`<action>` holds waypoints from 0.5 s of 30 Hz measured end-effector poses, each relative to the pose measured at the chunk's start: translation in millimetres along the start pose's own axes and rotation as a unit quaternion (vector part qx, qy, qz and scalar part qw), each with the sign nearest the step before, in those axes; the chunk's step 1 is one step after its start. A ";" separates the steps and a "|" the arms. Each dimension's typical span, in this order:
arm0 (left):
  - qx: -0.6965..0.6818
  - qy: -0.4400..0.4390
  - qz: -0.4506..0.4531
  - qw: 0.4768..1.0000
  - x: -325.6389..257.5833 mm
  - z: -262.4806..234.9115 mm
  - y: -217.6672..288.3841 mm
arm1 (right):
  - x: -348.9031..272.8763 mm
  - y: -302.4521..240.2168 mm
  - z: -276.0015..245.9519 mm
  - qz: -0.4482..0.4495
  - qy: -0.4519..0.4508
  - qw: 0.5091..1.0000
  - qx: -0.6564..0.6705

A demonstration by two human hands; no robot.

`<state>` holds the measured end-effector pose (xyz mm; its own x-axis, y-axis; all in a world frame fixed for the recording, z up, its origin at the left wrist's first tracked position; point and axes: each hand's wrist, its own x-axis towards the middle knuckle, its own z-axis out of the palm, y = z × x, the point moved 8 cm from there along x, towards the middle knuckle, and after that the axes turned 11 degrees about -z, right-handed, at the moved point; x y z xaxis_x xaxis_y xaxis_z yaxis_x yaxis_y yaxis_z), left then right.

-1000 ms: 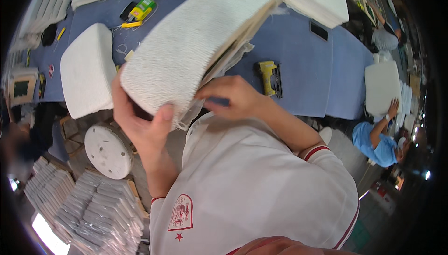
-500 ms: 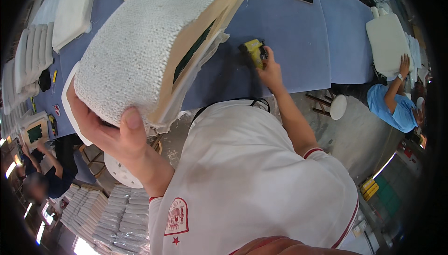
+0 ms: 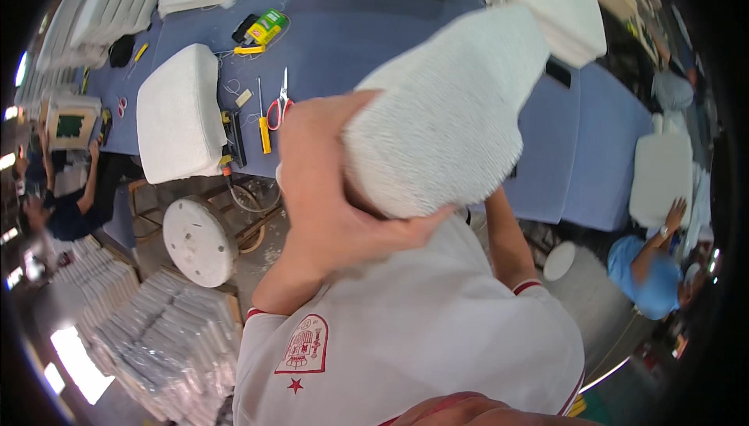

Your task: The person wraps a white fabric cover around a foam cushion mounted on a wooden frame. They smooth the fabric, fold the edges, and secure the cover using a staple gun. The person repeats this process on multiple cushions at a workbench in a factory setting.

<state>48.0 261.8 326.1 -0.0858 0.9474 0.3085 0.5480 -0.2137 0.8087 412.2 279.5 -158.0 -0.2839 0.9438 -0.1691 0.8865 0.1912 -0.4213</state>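
Blue tabletop [image 3: 374, 44] behind — left hand [image 3: 328, 192] clamps white textured cushion [image 3: 449, 114] from below, raised clear; right hand hidden — grip unknowable.

The setting is an upholstery or cushion-making workshop. A long blue-covered worktable [image 3: 374, 36] serves as the landmark. On it lie white textured fabric seat cushions [image 3: 178, 114], red-handled scissors [image 3: 279, 106], a yellow screwdriver [image 3: 264, 126] and a yellow-green tool [image 3: 261, 30]. Below its near edge stands a round white stool [image 3: 197, 240], with stacked wrapped white pads [image 3: 168, 348] beyond. Another worker in blue [image 3: 651, 274] sits at its right end.
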 end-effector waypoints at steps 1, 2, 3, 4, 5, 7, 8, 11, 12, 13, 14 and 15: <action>0.010 -0.006 0.014 1.000 0.1 2.2 4.0 | -2.3 10.1 2.4 0.061 -0.065 0.996 -0.004; 0.031 0.016 0.009 0.999 -5.4 -2.7 4.5 | 12.3 13.9 -8.2 0.096 -0.141 0.985 -0.024; 0.030 0.015 0.034 0.999 -2.6 -6.1 12.5 | 7.1 37.3 -16.8 0.039 0.025 0.984 0.169; 0.030 0.015 0.056 0.998 -2.6 -10.8 17.6 | -3.7 58.4 -25.8 -0.067 0.149 0.926 0.339; 0.036 0.025 0.054 0.998 -7.2 -9.1 13.7 | 0.8 44.3 -42.0 -0.097 0.115 0.933 0.327; 0.040 0.050 0.049 0.997 -12.9 -8.0 12.3 | 3.3 5.5 -97.9 -0.124 0.039 0.929 0.345; 0.045 0.061 0.043 0.996 -15.3 -7.9 12.1 | 8.7 -41.3 -152.9 -0.119 -0.017 0.918 0.378; 0.023 0.073 0.041 0.996 -15.3 -6.3 10.5 | -10.2 -165.2 -286.4 -0.172 -0.095 0.888 0.416; 0.021 0.074 0.043 0.996 -15.0 -8.9 11.0 | -17.1 -199.2 -318.5 -0.240 -0.115 0.879 0.396; 0.020 0.073 0.045 0.996 -14.7 -10.2 11.1 | -20.9 -227.2 -348.7 -0.276 -0.080 0.863 0.414; 0.019 0.071 0.047 0.996 -14.7 -11.2 10.5 | -23.9 -257.1 -372.4 -0.312 -0.046 0.845 0.432; 0.017 0.072 0.049 0.996 -14.5 -12.0 9.7 | -28.0 -283.0 -391.0 -0.346 -0.010 0.824 0.448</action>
<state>44.5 243.1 335.4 -0.1478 0.8772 0.4568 0.5874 -0.2937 0.7541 312.1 304.3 314.4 -0.6224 0.6858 0.3773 -0.1141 0.3975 -0.9105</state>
